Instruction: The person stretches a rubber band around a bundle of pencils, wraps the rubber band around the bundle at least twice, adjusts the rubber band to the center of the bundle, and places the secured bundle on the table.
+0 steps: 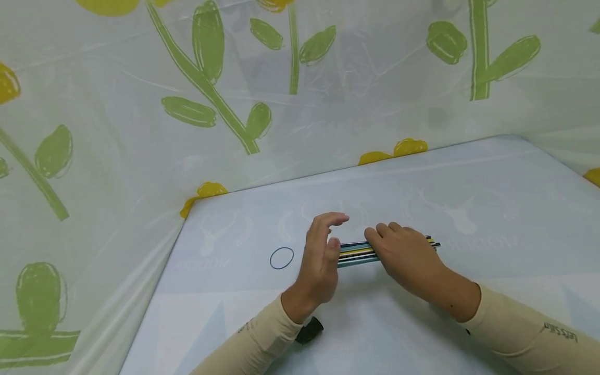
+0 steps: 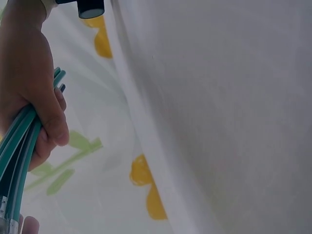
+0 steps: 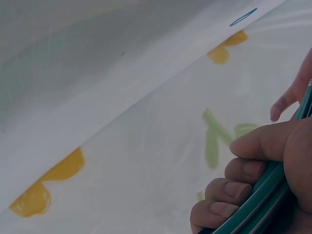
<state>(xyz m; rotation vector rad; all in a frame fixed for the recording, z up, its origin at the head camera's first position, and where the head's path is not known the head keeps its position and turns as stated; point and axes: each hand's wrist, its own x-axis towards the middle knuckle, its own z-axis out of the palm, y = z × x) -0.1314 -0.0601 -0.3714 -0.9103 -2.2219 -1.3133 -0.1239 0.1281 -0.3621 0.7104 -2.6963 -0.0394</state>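
Note:
In the head view my right hand (image 1: 405,258) grips a bundle of pencils (image 1: 358,254) from above, its fingers curled round them. The pencils are teal, dark and yellow, lying roughly sideways. At their left ends stands my left hand (image 1: 320,263), palm turned toward the ends, fingers bent loosely and not wrapped round the bundle. Metal ferrules show on the pencils (image 2: 22,161) near the left fingertips (image 2: 30,225) in the left wrist view. The right wrist view shows the right thumb and fingers around the pencils (image 3: 258,209). Whether the left palm touches the ends is hidden.
A thin blue ring (image 1: 271,256), like a rubber band, lies on the pale printed table cover (image 1: 225,312) left of the left hand. A white curtain (image 1: 117,130) with green and yellow flowers hangs behind the table. A dark wrist device (image 1: 310,331) sits under the left sleeve.

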